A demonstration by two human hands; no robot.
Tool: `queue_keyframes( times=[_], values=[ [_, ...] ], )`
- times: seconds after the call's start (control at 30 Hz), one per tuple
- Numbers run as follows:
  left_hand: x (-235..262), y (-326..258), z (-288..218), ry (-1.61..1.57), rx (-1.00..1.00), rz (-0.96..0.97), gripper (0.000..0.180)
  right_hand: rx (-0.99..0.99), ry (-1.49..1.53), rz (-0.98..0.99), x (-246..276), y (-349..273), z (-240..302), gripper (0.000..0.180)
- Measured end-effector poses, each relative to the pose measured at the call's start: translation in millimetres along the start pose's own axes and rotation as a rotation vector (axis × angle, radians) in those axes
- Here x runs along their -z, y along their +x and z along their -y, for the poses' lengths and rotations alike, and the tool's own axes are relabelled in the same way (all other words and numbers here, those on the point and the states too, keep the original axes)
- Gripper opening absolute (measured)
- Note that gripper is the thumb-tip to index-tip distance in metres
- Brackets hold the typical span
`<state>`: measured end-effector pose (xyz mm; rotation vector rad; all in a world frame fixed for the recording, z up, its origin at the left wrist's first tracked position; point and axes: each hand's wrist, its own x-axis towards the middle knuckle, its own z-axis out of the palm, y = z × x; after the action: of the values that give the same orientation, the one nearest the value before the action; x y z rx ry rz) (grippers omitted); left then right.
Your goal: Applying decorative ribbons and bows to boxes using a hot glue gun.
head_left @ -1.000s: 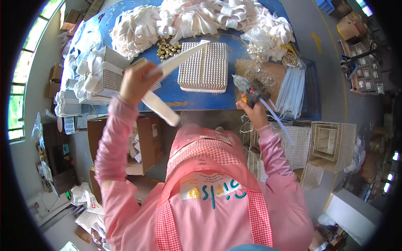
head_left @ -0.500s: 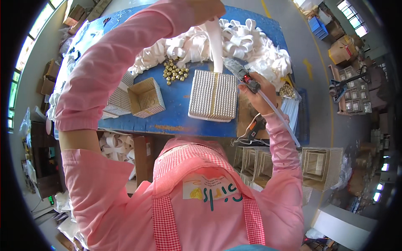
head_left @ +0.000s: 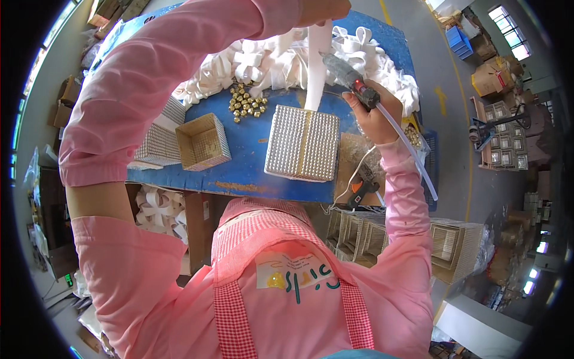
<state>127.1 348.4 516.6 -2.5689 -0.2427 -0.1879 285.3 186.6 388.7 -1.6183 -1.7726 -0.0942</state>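
At the far edge of the view my left hand [head_left: 326, 11] is closed on a white felt ribbon [head_left: 315, 69], which hangs down to the far side of a box. That box [head_left: 302, 143] is covered in rows of pearly white beads, with a gold band down its middle. To its right, my right hand [head_left: 381, 113] grips a hot glue gun [head_left: 353, 79] with a long clear glue stick [head_left: 409, 146] coming out of its back. The gun's nozzle points at the ribbon, close beside it. The left fingertips are partly cut off.
A heap of white ribbon bows [head_left: 382, 75] fills the back of the blue table [head_left: 245, 173]. Gold bells [head_left: 246, 103] lie left of centre near an open beaded box [head_left: 203, 143]. A second, orange-and-black glue gun [head_left: 360, 190] rests on a board at right. Beaded baskets [head_left: 457, 245] stand below.
My left hand has moved right, drawing the ribbon more upright. The glue gun has moved farther out, its nozzle higher along the ribbon. The beaded box appears slightly nearer and farther left.
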Motion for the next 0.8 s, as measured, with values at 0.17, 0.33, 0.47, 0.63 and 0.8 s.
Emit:
queue_keyframes(
  times=[0.17, 0.33, 0.47, 0.63, 0.8],
  values=[
    [-1.4, -2.7, 3.7, 0.006, -0.005, -0.016, 0.009, -0.004, 0.001, 0.028, -13.5, -5.9, -12.6, 0.031],
    [-1.9, -2.5, 3.8, 0.018, 0.03, 0.001, 0.007, 0.018, -0.03, 0.043, -26.8, -17.5, -26.2, 0.033],
    [-4.8, -0.8, 3.9, 0.026, 0.036, 0.009, 0.007, -0.009, -0.068, 0.079, -37.6, -27.0, -37.9, 0.033],
    [4.5, -1.0, 2.8, 0.035, 0.03, 0.034, 0.008, -0.03, -0.077, 0.111, -52.2, -38.5, -49.4, 0.033],
    [-1.1, -0.1, 6.3, 0.021, 0.037, 0.016, 0.008, -0.02, -0.139, 0.118, -70.9, -51.7, -65.4, 0.033]
  ],
)
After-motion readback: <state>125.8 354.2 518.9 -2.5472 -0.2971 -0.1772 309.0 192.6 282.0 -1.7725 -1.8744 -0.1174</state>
